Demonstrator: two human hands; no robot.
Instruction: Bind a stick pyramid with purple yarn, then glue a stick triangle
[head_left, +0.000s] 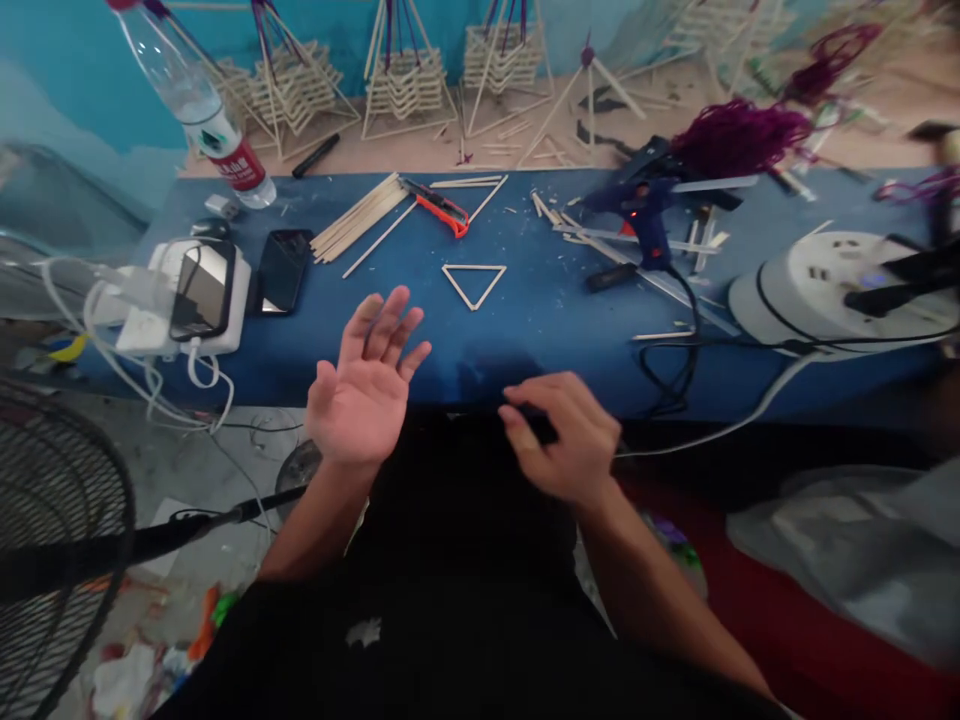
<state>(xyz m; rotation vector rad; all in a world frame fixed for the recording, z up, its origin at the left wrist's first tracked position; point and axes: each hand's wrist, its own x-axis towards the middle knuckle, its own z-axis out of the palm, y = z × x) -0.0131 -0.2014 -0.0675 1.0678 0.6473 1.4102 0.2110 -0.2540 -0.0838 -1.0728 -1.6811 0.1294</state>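
Observation:
My left hand (361, 395) is raised palm up at the table's near edge, its fingers spread and nothing in it. To its right, my right hand (562, 435) hovers with fingers loosely curled, thumb and forefinger a little apart, holding nothing visible. Just beyond both hands, a small triangle of wooden sticks (488, 286) lies flat on the blue tabletop (405, 320). Farther back are an orange utility knife (444, 210) and a bundle of thin wooden sticks (360, 222). A blue glue gun (646, 222) with a lit red light rests among loose sticks on the right.
Stick frames (409, 85) stand along the back near purple yarn (742, 138). On the left are a water bottle (217, 140), a phone (284, 270) and a cabled white charger (238, 300). A round power strip (814, 290) stands right; a fan (60, 540) is lower left.

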